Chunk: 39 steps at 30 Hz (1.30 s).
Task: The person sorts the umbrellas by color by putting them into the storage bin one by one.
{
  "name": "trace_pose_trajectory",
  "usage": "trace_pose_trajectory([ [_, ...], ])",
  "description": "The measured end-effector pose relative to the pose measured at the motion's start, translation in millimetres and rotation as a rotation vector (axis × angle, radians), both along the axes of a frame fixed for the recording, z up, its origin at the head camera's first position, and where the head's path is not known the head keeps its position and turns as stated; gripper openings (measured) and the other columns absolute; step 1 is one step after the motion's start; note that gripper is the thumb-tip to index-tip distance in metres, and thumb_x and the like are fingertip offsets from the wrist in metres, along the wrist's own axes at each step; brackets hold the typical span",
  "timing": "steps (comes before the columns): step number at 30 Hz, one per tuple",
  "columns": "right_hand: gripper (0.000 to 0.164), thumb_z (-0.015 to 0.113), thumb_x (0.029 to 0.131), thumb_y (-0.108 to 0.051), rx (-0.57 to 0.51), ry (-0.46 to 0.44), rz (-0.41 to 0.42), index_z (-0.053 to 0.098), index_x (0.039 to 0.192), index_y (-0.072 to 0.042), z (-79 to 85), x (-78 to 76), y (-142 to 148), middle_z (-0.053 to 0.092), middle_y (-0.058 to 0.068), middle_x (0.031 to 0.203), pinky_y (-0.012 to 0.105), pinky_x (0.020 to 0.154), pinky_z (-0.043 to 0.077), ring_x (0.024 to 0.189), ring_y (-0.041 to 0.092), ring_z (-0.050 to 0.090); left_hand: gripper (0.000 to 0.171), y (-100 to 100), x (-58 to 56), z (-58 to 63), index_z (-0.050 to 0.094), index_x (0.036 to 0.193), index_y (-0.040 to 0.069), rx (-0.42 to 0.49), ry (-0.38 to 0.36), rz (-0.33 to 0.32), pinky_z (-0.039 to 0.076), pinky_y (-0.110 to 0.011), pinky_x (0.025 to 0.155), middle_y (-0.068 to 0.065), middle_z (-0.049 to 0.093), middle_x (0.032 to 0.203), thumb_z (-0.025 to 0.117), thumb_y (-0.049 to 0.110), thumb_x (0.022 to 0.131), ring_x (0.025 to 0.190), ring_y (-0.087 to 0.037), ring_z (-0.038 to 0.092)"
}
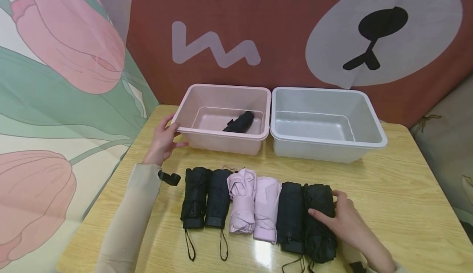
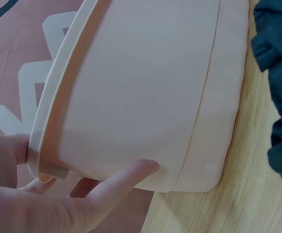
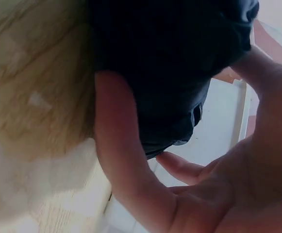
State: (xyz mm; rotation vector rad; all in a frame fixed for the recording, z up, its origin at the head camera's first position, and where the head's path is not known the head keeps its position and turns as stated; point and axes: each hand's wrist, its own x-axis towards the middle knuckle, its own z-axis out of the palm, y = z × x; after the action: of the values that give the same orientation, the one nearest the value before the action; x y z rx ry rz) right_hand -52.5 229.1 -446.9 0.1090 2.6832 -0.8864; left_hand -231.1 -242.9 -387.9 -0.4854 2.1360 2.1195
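My left hand (image 1: 162, 139) holds the left front corner of a pink plastic bin (image 1: 221, 138). In the left wrist view, one finger lies along the bin's outer wall (image 2: 141, 97) while others are at the rim. A folded black umbrella (image 1: 240, 122) lies inside. My right hand (image 1: 349, 219) grips the rightmost folded black umbrella (image 1: 319, 228), at the end of a row on the table. Its thumb lies over the umbrella's top and its fingers are on the far right side. The right wrist view shows the dark fabric (image 3: 165, 53) between thumb and fingers.
Left of the held umbrella lie another black umbrella (image 1: 290, 215), two pink ones (image 1: 267, 207) and two more black ones (image 1: 195, 197), with wrist loops toward me. A grey-white bin (image 1: 325, 150) stands beside the pink one. A printed cloth (image 1: 221, 10) hangs behind the wooden table (image 1: 410, 191).
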Motion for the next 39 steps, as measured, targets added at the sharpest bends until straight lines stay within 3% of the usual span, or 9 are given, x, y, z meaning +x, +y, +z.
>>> trace_pose_trajectory([
  [5,0.111,0.067,0.082,-0.058,0.004,-0.040,0.016,0.009,0.139,0.017,-1.0,0.6,-3.5,0.031,0.051,0.130,0.067,0.095,0.040,0.121,0.062,0.037,0.052,-0.1,0.1,0.3,0.030,0.150,0.029,0.002,0.002,-0.003,0.051,-0.057,0.089,-0.011,0.035,0.153,0.045,0.023,0.101,0.131,-0.033,0.043],
  [14,0.119,0.070,0.078,-0.059,0.003,-0.028,0.005,0.005,0.141,0.018,-3.9,5.0,-8.8,0.029,0.051,0.129,0.067,0.094,0.040,0.121,0.064,0.037,0.053,-0.8,1.2,0.9,0.028,0.151,0.030,0.005,0.001,-0.008,0.051,-0.057,0.090,-0.010,0.034,0.154,0.044,0.024,0.101,0.133,-0.033,0.042],
  [27,0.115,0.073,0.078,-0.052,-0.022,-0.025,-0.021,0.006,0.140,0.017,-9.4,1.1,-6.4,0.035,0.047,0.126,0.063,0.092,0.043,0.117,0.060,0.043,0.053,-0.7,-0.3,-0.9,0.029,0.150,0.030,-0.009,-0.004,0.000,0.053,-0.055,0.087,-0.010,0.036,0.153,0.045,0.024,0.100,0.131,-0.033,0.044],
  [39,0.118,0.072,0.078,-0.053,-0.020,-0.074,-0.035,0.003,0.142,0.018,-5.9,-1.0,-5.2,0.027,0.049,0.135,0.067,0.098,0.038,0.125,0.061,0.035,0.053,-0.5,0.8,0.4,0.029,0.151,0.030,-0.001,0.001,-0.006,0.051,-0.057,0.090,-0.011,0.036,0.152,0.046,0.025,0.100,0.131,-0.033,0.044],
])
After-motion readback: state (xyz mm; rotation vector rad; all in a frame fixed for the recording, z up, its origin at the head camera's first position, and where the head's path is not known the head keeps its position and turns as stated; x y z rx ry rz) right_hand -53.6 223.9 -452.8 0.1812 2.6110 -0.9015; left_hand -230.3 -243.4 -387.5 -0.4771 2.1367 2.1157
